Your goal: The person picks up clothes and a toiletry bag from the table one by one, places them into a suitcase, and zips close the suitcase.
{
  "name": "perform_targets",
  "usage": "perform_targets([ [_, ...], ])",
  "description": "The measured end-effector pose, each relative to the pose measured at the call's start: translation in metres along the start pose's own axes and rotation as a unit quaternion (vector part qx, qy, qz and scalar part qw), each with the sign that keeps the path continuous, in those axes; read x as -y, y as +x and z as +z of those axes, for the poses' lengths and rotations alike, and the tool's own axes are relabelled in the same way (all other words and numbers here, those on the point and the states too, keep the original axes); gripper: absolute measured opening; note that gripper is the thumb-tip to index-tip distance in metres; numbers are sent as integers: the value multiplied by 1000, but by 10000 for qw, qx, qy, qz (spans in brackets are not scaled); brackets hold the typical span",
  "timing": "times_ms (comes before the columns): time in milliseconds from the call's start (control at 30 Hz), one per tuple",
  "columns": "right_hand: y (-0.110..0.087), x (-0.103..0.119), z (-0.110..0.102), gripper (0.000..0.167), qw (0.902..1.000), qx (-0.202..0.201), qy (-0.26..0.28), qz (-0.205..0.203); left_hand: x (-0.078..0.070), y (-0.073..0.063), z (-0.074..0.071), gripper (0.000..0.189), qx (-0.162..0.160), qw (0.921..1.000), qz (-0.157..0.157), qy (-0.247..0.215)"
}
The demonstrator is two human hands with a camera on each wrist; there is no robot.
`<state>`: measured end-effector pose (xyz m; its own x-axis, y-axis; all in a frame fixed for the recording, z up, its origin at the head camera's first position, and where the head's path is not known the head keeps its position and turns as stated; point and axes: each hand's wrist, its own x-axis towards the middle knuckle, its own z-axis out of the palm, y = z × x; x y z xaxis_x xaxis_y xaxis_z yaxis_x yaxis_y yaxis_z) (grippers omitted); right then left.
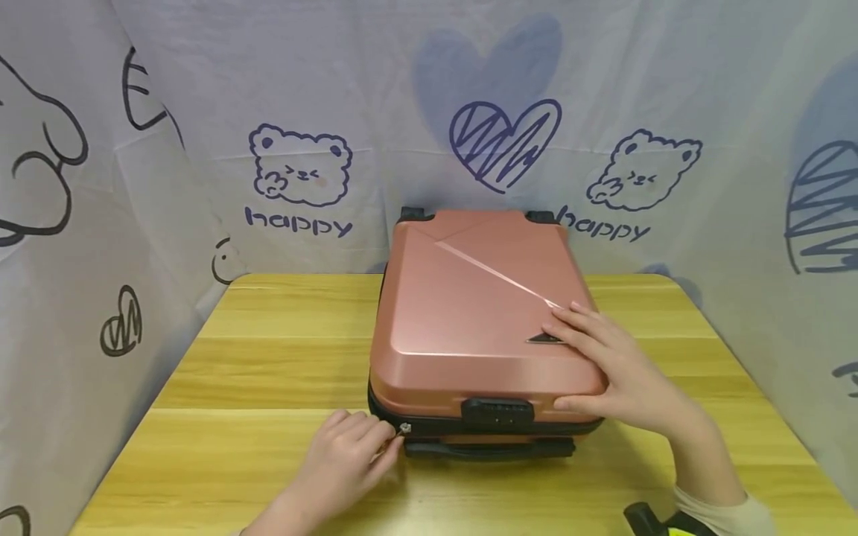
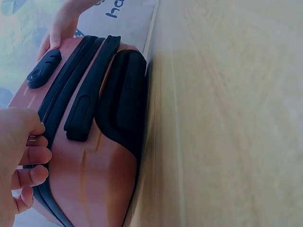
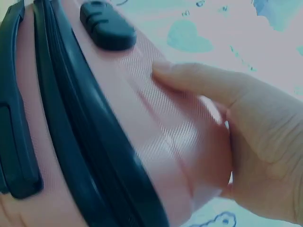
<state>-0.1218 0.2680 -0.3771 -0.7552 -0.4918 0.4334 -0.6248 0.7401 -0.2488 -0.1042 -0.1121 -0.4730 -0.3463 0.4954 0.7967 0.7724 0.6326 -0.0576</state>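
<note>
1. Suitcase [image 1: 482,298] lies just beyond the left hand's [image 1: 348,450] fingers, under the right hand's [image 1: 617,372].
2. Left thumb and fingers pinch the zipper pull [image 1: 405,429]; pulling level with the zipper track [image 2: 64,81] should prevent snagging.
3. Right thumb stands apart from its fingers; steady pressure should help.
4. Ribbing [image 3: 165,132] below that thumb shows only in the right wrist view.

On my feed I've got a pinkish hard-shell suitcase [image 1: 469,298], lid down, flat on a wood-grain tbl [image 1: 268,350], handle end twd me. Blk lock [image 1: 497,412] mid-front, blk carry handle [image 1: 489,450] below, blk zip band [image 2: 64,87] btwn shells, metal zip pull [image 1: 405,429] nr front L corner. Far corners blk; diag. crease across lid.
</note>
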Motion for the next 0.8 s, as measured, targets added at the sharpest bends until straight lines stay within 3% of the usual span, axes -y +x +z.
perform_targets([
  [167, 3, 20, 7, 92, 9959, -273, -793, -343, 2, 0, 2, 27, -155, 9999, -36, -16],
  [333, 9, 47, 24, 91, 9810, -592, -1558, -990, 3, 0, 2, 27, -240, 9996, -96, -123],
  [533, 14, 69, 48, 99, 9700, -581, -2069, -1134, 6, -1, 2, 27, -346, 9993, -65, -161],
  [667, 18, 67, 58, 87, 9569, -1302, -2071, -1568, 8, -1, 2, 27, -382, 9992, -26, -118],
  [800, 24, 65, 64, 63, 9310, -2233, -1872, -2197, 9, -3, 1, 26, -189, 9997, -103, -106],
])
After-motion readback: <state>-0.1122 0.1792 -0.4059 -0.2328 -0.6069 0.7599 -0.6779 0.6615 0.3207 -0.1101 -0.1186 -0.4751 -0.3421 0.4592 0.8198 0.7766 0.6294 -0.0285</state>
